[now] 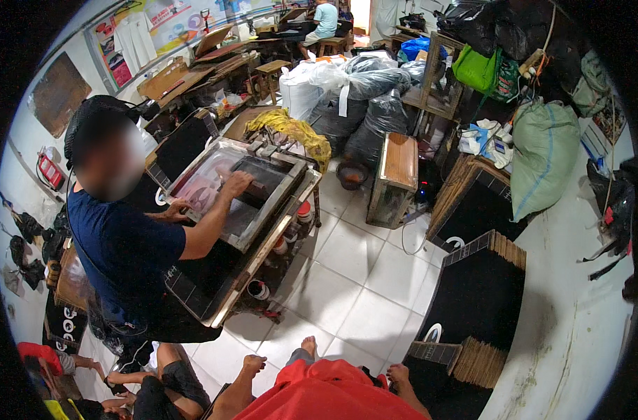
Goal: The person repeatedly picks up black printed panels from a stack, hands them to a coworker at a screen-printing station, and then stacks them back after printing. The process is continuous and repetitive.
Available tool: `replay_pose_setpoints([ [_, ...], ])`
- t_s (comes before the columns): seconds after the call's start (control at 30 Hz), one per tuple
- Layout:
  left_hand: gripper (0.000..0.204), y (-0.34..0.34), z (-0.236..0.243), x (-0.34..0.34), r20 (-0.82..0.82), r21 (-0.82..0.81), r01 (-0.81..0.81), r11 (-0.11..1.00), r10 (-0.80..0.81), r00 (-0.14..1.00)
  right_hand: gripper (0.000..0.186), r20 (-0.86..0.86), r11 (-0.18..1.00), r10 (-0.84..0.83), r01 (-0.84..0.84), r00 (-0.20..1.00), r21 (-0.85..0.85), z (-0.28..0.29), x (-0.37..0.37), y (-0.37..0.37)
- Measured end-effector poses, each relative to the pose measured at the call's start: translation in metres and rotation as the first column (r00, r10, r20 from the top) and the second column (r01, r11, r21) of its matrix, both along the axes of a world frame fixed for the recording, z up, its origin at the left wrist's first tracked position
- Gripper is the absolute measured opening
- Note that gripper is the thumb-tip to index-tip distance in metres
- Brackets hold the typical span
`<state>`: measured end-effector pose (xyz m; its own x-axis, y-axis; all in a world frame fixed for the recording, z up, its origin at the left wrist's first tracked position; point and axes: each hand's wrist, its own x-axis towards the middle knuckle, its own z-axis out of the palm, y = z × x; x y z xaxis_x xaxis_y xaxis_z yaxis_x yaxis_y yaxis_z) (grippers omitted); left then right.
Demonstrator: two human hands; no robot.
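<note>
My left hand (254,364) is at the bottom middle, beside my red shirt (326,392). Its fingers are loosely curled and I see nothing in them. On the other side of the shirt is my right hand (399,374), also curled and with no visible object, close to a stack of black-topped boards (431,353). My bare foot (309,344) shows between them. At the left, a person in a dark blue shirt (123,238) bends over a framed printing screen (256,231) on a worktable, one hand (236,183) on the screen and the other at its near side.
More stacked black boards (473,287) stand along the right wall. A glass-sided wooden case (392,182) and a dark basin (352,175) sit on the tiled floor (333,280). Bulging sacks (550,157) lie behind. Other people sit at lower left and at the far benches.
</note>
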<state>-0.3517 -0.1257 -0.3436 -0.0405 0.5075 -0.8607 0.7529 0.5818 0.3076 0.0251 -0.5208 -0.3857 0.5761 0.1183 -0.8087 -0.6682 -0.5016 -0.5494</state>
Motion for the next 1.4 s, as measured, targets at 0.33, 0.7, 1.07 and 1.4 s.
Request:
replay_pose_setpoints([
  [0.33,0.017,0.048,0.007,-0.041,0.085,0.085,-0.280,0.956,0.273,0.958,0.019,0.022,1.000,0.019,-0.019,1.000,0.000,-0.012,-0.007,0.023],
  [0.7,0.008,0.106,0.031,-0.068,0.231,0.289,-0.736,0.612,0.701,0.674,0.021,-0.012,1.000,0.002,-0.002,1.000,0.005,0.030,-0.004,0.068],
  [1.07,0.004,0.139,0.028,-0.062,0.420,0.302,-0.846,0.441,0.735,0.533,0.018,0.108,0.971,0.227,-0.216,0.968,-0.106,0.011,-0.013,0.073],
  [1.4,0.024,0.174,0.103,-0.056,0.638,0.105,-0.966,0.237,0.729,0.249,0.031,0.511,0.493,0.724,-0.866,0.463,0.087,0.105,-0.066,0.455],
])
